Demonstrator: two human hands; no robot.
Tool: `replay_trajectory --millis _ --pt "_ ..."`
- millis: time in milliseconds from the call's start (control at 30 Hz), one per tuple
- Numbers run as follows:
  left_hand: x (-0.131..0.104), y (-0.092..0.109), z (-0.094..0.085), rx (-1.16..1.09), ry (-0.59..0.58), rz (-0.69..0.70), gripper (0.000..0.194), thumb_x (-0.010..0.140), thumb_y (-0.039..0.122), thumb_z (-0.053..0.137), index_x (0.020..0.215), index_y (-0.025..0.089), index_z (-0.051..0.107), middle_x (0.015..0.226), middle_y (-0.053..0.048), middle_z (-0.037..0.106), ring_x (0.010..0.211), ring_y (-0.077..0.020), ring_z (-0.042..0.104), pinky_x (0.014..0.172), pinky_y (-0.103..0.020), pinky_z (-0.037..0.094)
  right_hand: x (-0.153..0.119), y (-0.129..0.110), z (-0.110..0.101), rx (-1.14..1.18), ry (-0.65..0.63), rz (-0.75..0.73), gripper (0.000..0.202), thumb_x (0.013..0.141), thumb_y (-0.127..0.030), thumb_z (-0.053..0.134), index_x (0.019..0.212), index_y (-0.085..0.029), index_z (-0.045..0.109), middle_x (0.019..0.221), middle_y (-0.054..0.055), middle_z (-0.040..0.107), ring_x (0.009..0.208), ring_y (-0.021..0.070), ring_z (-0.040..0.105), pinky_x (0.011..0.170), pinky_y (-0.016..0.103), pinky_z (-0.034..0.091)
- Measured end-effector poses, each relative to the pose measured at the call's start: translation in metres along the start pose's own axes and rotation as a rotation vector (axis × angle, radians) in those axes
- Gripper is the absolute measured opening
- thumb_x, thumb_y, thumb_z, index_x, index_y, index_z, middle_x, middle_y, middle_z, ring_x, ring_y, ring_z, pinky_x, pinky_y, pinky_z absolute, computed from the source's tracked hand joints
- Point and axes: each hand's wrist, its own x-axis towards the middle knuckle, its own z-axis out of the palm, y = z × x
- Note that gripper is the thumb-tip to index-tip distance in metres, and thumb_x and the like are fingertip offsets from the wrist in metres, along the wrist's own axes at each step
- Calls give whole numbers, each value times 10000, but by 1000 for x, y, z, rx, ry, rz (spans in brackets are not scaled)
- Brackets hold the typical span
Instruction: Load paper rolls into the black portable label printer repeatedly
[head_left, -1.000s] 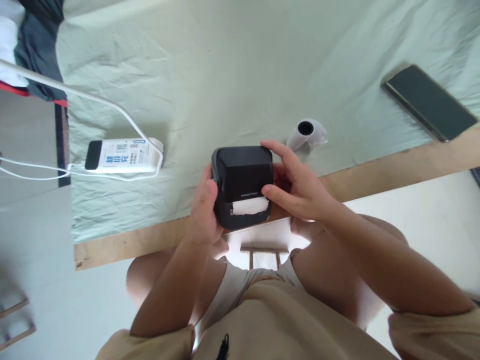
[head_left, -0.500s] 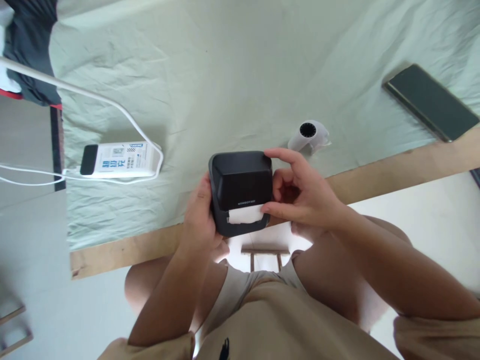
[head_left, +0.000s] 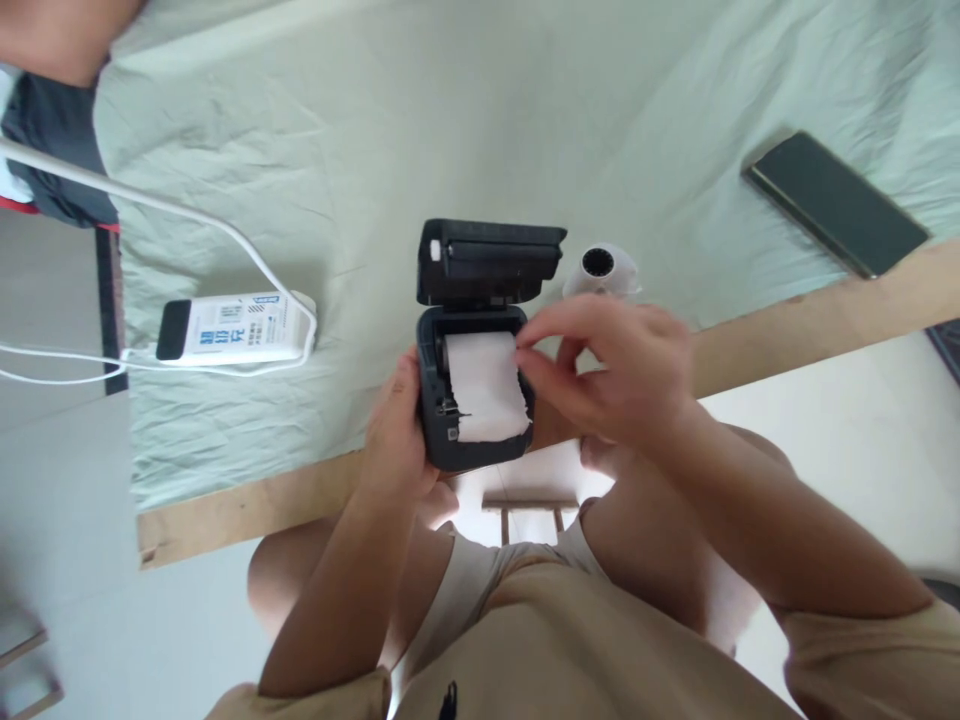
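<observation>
A small black receipt printer (head_left: 427, 400) with its lid (head_left: 487, 262) swung up is in my left hand (head_left: 397, 425), fingers wrapped round its left side. Inside lies a white paper roll (head_left: 486, 380), its torn end hanging toward the front edge. My right hand (head_left: 611, 365) is closed in a pinch, thumb and forefinger at the roll's right edge. Just behind that hand stands a white cylinder with a black end (head_left: 598, 262), partly hidden by the hand.
On the pale green cloth (head_left: 360, 130) lie a white power bank (head_left: 236, 328) with a white cable (head_left: 187, 190) at left and a dark phone (head_left: 836, 205) at right. Part of another person's bare limb (head_left: 64, 35) shows at top left. A wooden edge (head_left: 247, 510) runs along the front.
The printer's lid has gone from shut to open, showing the paper roll inside. My right hand has moved from the lid's right side to the roll. A limb has appeared at top left.
</observation>
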Motion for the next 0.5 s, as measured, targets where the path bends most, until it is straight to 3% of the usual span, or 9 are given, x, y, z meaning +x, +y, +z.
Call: replay_trajectory --millis 100,200,333,433,500 --pt "0 2 0 10 -23 17 463 866 660 665 906 207 753 893 -34 776 872 -199 744 743 -276 603 10 -8 2 -322 -314 -35 199 963 -228 524 880 -246 704 785 -34 745 562 105 578 514 292 273" --pt "-4 8 -1 43 -123 22 478 771 620 788 1008 207 750 846 -21 755 764 -175 721 642 -250 578 18 -16 -1 -426 -544 7 134 933 -204 560 947 -247 686 848 -31 751 508 105 502 495 309 145" --pt "-8 13 -3 108 -202 0 565 724 561 854 1127 188 721 842 -24 743 704 -156 689 573 -236 542 25 -20 -4 -428 -632 60 248 889 -209 610 1127 -261 654 807 -16 738 477 117 454 494 300 114" --pt "-8 13 -3 110 -167 -12 572 752 571 829 1170 197 711 858 -17 741 713 -151 681 582 -233 540 23 -22 -15 -288 -611 116 401 855 -231 646 1254 -277 638 854 -1 749 534 126 530 500 275 201" --pt "-8 12 -3 99 -145 -33 599 763 573 816 1221 207 694 850 -9 739 694 -154 679 563 -238 535 20 -16 -33 -92 -536 170 463 842 -244 675 1299 -307 630 919 -2 751 558 116 559 509 267 300"
